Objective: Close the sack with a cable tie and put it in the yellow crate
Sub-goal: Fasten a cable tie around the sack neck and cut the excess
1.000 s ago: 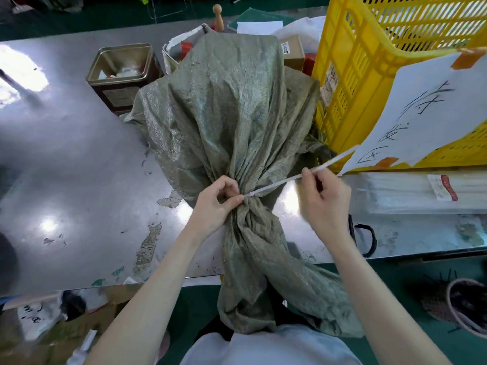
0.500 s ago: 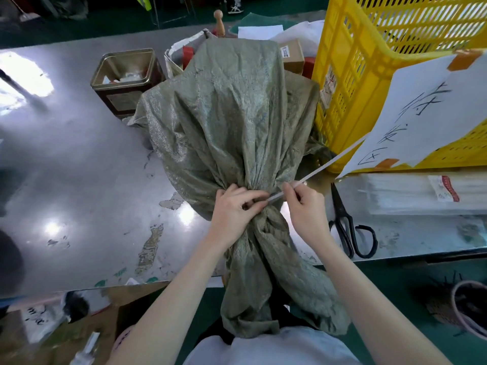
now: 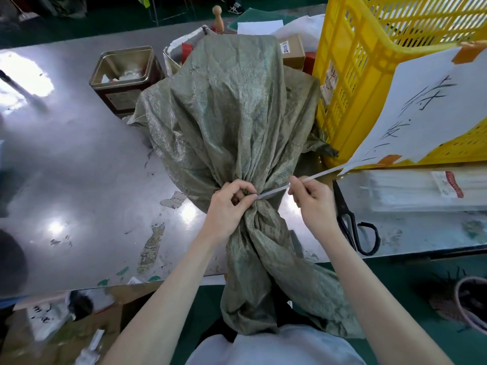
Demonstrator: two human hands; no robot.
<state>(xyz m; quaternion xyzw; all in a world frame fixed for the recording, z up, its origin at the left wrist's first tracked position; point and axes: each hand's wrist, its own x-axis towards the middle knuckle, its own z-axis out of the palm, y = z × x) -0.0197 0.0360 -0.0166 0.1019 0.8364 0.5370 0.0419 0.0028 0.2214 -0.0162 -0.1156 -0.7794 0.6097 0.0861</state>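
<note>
The crinkled olive-green woven sack (image 3: pixel 232 114) lies on the scuffed steel table (image 3: pixel 79 180), its gathered neck at the near edge. A thin white cable tie (image 3: pixel 311 177) circles that neck. The left hand (image 3: pixel 232 204) pinches the tie at the neck; the right hand (image 3: pixel 313 198) grips its free tail. Just right stands the yellow slotted plastic crate (image 3: pixel 350 75), black scissors (image 3: pixel 347 219) beside the right hand.

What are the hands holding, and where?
Left hand grips the sack at its bunched neck; right hand pinches the cable tie along its loose tail.
</note>
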